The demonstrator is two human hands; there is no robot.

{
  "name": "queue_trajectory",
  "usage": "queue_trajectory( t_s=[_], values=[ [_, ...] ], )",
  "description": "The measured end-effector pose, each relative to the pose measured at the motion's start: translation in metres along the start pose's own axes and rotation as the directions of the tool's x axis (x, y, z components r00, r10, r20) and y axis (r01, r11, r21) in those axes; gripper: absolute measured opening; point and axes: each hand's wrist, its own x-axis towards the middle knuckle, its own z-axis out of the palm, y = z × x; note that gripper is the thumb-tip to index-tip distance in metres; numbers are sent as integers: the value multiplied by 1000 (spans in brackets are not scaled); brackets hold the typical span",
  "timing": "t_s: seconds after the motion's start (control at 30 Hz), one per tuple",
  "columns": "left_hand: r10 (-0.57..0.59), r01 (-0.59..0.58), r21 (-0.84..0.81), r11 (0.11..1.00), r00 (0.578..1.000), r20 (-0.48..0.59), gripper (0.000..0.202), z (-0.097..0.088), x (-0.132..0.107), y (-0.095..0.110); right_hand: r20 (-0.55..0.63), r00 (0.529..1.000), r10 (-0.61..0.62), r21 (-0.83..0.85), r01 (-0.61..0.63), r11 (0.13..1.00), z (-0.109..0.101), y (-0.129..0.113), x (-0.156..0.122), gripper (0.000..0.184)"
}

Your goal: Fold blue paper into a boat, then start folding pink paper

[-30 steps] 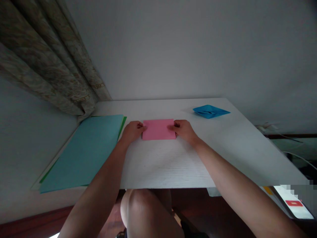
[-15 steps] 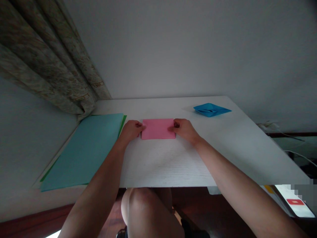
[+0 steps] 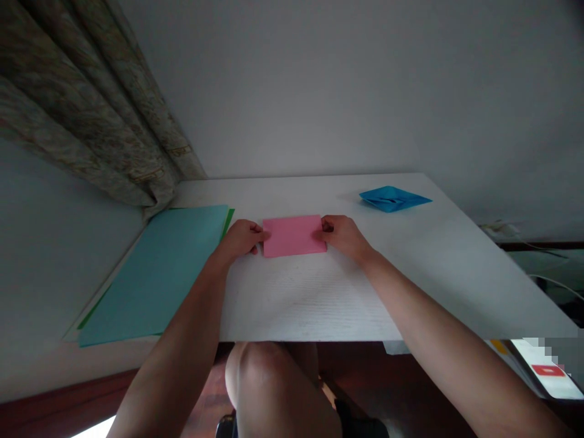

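A pink rectangle of folded paper (image 3: 294,236) is held between my two hands over the middle of the white table. My left hand (image 3: 245,237) pinches its left edge, thumb on top. At the opposite edge my right hand (image 3: 342,234) grips it the same way, fingers curled behind. Whether the paper touches the tabletop I cannot tell. Beyond my right hand lies a blue folded paper boat shape (image 3: 395,199), pointed at both ends.
Large light-blue sheets (image 3: 155,274) with green paper beneath lie at the table's left side. The white table (image 3: 310,310) meets a wall at the back, and a patterned curtain (image 3: 114,109) hangs at the left. A lit screen (image 3: 547,368) shows below the right edge.
The pink paper has tilted slightly, its right end rising a little. Both hands keep their hold on it. The whole view has shifted slightly.
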Motion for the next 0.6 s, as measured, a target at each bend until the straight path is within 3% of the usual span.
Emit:
queue_trajectory(
  t_s=[0.23,0.6],
  values=[
    [128,-128,-9,992,992,-17,23,4,5,-6,-13,1000,-7,-138,6,990,-5,-7,-4,13],
    [122,-120,80,990,992,-18,25,5,7,-7,4,999,34,-178,-33,983,-6,-10,-7,16]
  ],
)
